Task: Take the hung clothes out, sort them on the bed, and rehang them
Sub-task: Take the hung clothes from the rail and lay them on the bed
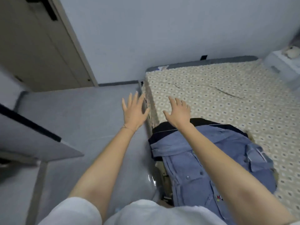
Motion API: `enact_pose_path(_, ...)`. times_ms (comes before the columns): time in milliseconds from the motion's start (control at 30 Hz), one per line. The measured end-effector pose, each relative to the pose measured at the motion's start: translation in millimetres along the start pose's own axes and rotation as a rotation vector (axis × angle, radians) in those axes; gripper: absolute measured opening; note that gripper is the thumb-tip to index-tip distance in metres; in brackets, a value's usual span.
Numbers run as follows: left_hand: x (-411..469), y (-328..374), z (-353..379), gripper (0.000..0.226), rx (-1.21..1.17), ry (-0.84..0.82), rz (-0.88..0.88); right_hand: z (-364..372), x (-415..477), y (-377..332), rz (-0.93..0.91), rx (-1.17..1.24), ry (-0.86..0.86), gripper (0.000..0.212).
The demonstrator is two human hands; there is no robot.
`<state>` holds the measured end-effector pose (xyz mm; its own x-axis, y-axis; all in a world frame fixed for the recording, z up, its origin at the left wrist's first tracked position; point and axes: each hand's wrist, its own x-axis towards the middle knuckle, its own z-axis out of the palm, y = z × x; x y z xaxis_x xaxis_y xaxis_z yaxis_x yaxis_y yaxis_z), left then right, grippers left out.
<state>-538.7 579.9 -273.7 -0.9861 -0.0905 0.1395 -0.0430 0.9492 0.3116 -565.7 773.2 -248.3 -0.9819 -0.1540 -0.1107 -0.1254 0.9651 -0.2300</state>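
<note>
Blue shirt (211,168) | on bed (227,98) | long axis near-to-far, along left edge

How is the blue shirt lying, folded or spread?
Spread, somewhat rumpled: the blue shirt lies full length along the bed edge, button placket showing.

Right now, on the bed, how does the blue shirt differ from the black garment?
The blue shirt lies on top; the black garment is beneath it, with only an edge strip showing. The blue shirt shows buttons and a pocket; the black garment shows no such details. Both rest on the near corner of the bed, and neither the left hand nor the right hand holds them.
</note>
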Motion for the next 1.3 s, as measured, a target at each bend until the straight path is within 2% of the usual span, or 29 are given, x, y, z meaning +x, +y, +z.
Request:
enact_pose_path(333,-189.3,-248.6,-110.3,0.069,0.136,0.142,-0.497,63.3,-73.6,-285.9,-0.518,-0.045,-0.099,0.068)
enact_pose_path(667,-365.1,-401.0,-201.5,0.071,0.206,0.260,-0.863,112.1,-177.6,-506.8,-0.922,-0.043,-0.191,0.071)
enact_pose_path(933,-418.9,-486.6,-247.4,0.070,0.238,0.340,-1.096,135.8,-201.6,-654.1,-1.193,-0.008,-0.213,0.072)
enact_pose_path(1300,-434.1,-606.0,-320.8,0.069,0.316,0.481,-1.357,160.1,-175.6,-856.0,-1.419,-0.023,-0.276,0.076)
